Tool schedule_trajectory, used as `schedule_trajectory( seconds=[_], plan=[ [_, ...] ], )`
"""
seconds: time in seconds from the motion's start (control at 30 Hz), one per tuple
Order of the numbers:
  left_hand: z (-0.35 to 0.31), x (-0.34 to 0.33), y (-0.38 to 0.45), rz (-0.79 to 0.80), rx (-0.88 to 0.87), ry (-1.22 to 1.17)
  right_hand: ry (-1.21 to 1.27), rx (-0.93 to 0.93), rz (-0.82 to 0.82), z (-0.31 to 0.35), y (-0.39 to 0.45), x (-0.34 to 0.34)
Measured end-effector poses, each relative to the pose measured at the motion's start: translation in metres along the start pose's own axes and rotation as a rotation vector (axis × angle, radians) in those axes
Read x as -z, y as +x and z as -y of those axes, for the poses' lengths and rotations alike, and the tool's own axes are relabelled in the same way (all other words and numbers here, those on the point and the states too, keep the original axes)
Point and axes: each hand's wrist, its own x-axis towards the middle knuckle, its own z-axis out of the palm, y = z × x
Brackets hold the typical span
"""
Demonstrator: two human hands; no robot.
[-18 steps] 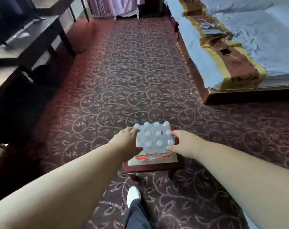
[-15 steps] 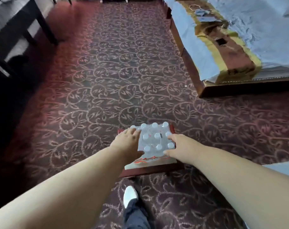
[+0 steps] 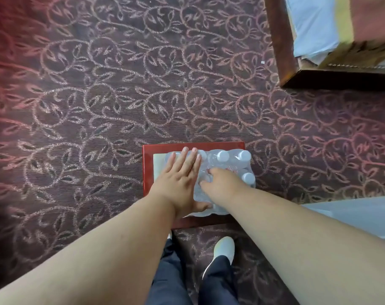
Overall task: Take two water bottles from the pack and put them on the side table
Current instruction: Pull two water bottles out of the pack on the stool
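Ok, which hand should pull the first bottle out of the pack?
Right. The right hand is already curled, fingers digging into the wrap in the middle of the pack among the caps. The left hand lies flat on top, better placed to hold it down.

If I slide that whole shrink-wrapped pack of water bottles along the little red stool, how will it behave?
The pack of water bottles is probably heavy: many full-looking capped bottles. Its film looks soft, so it may crumple under the left hand. It fills much of the red stool, so a push could overhang it.
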Motion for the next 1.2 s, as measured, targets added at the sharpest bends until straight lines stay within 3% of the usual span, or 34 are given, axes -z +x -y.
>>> schedule_trajectory(
  seconds=[0.17,0.27,0.37,0.7,1.0,1.1,1.2],
  plan=[
    [-0.002,0.004,-0.001,0.021,0.021,-0.030,-0.459,-0.020,0.273,0.035,0.030,-0.004],
    [0.000,0.006,0.001,0.007,0.015,-0.028,-0.593,-0.013,0.352,0.042,0.043,-0.007],
    [-0.001,0.008,0.002,0.001,0.009,-0.016,-0.571,-0.002,0.315,0.041,0.041,-0.007],
    [-0.001,0.007,0.005,0.021,0.016,0.013,-0.089,0.005,0.006,0.011,-0.010,0.028],
    [0.000,0.009,0.006,0.011,0.029,-0.007,-0.224,0.176,-0.061,0.008,-0.069,0.096],
    [-0.002,0.010,0.006,0.026,0.050,-0.003,-0.283,0.155,-0.056,0.012,-0.082,0.122],
    [-0.017,0.028,0.003,0.073,0.110,-0.169,-0.307,0.131,-0.041,0.021,-0.095,0.147]
  ],
)
